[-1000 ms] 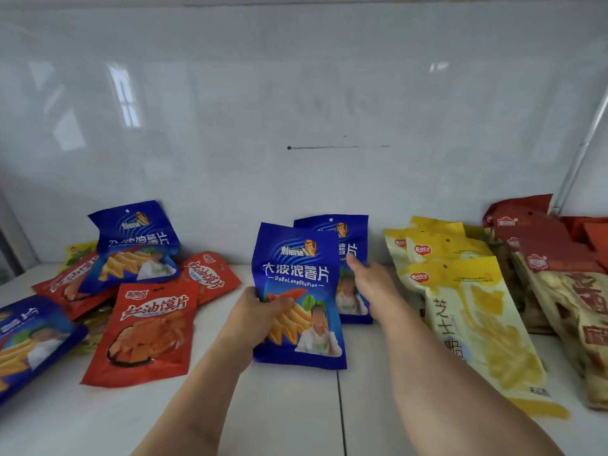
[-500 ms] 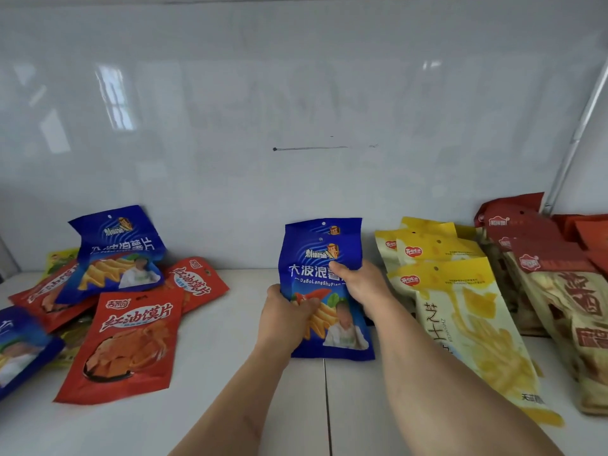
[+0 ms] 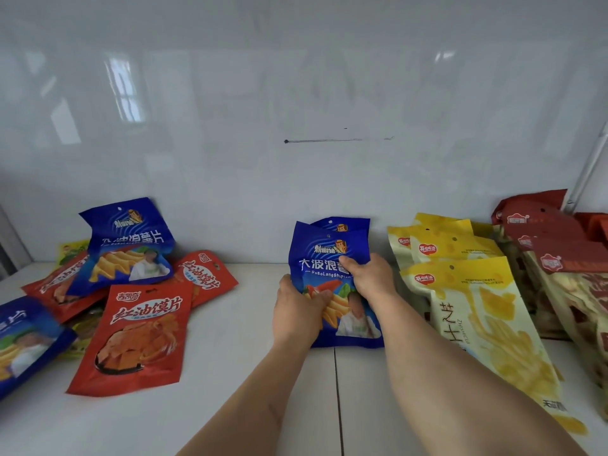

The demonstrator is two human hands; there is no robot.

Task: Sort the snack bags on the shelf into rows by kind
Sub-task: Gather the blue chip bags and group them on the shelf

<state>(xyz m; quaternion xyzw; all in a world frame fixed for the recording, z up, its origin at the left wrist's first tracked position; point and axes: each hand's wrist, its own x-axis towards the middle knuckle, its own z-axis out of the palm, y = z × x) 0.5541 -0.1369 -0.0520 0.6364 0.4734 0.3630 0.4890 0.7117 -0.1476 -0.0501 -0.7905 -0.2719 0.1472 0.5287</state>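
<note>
We hold the front blue bag (image 3: 332, 258) with both hands near the middle of the white shelf (image 3: 230, 406). Our left hand (image 3: 297, 311) grips its left edge, the thumb curled over the front of the bag. Our right hand (image 3: 370, 274) grips its right edge higher up, the fingers curled over the printed letters. The bag leans back against a second blue bag (image 3: 342, 225), whose top shows just behind it, at the white back wall (image 3: 296, 93).

At 3 o'clock from this bag, just beside it, the yellow bags (image 3: 460, 291) lie in an overlapping row, and further at 3 o'clock the dark red bags (image 3: 543, 232) lie in another row. At 9 o'clock, well apart, there is a mixed pile: a red bag (image 3: 138, 330) in front, one more blue bag (image 3: 128, 245) on top of other red bags behind it, and another blue bag (image 3: 23, 340) at the left border.
</note>
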